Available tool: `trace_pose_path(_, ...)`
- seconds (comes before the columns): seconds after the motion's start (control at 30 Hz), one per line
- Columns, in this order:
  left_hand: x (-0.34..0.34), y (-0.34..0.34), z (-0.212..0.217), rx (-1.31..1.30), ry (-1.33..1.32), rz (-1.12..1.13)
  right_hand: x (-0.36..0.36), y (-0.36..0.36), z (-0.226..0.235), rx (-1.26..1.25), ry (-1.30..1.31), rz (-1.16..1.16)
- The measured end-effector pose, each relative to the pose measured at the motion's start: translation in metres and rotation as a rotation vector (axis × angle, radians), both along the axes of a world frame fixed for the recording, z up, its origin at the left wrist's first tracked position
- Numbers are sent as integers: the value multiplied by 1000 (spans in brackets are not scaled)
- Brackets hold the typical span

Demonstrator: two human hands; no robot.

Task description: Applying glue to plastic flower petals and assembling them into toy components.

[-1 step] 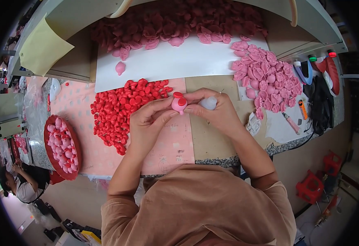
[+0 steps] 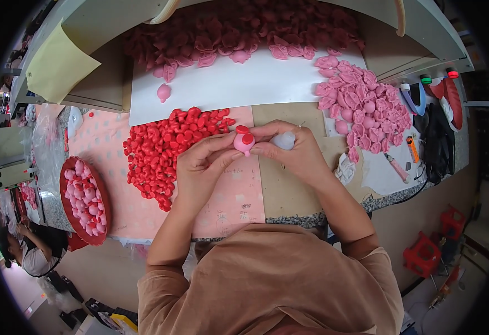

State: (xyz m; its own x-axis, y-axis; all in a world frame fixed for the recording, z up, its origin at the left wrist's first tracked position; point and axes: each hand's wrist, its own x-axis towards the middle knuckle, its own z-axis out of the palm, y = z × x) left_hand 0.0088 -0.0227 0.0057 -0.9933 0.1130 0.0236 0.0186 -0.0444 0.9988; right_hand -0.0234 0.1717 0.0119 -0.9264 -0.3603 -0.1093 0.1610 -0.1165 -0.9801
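Over the middle of the table, my left hand (image 2: 202, 164) and my right hand (image 2: 300, 156) meet, fingertips closed around a small round pink soft piece (image 2: 244, 147). Two red oval parts (image 2: 248, 138) sit against its far side, and a small nub sticks out at its near end. A translucent whitish rounded container (image 2: 284, 140) is also tucked in my right hand, between thumb and fingers. To the left of my left hand spreads a heap of small glossy red parts (image 2: 158, 148), several touching the wrist's edge in view.
A red basin (image 2: 108, 223) of pink-and-red pieces stands at the left. Pink hollow pieces (image 2: 362, 106) are heaped right, more under the shelf. An orange-handled cutter (image 2: 412, 149), a tube (image 2: 396, 167) and crumpled white cloth (image 2: 345, 169) lie right. Another person (image 2: 35, 251) sits far left.
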Motion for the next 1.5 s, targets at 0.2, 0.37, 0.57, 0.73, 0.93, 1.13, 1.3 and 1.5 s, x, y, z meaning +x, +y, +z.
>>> trace_pose_path(0.2,-2,-2,4,117,-124,-57,1,0,3,-23,-10,28)
trace_pose_path(0.37,-3,3,6,129,-80,-23,1,-2,0,-17,75,-17)
trace_pose_path(0.57,0,-3,5,73,-47,-42,3,-1,3,-17,-57,26)
trace_pose_path(0.73,-3,-6,7,116,-163,-58,4,-1,3,21,-73,32)
trace_pose_path(0.93,-6,-8,12,91,-237,-88,5,-2,2,32,-99,33)
trace_pose_path(1.13,-7,-9,13,108,-195,-113,5,-3,1,41,-96,50)
trace_pose_path(1.3,-7,-9,12,117,-194,-127,5,-3,-1,85,-85,44)
trace_pose_path(1.5,-8,-10,12,104,-195,-131,5,-3,1,79,-56,26)
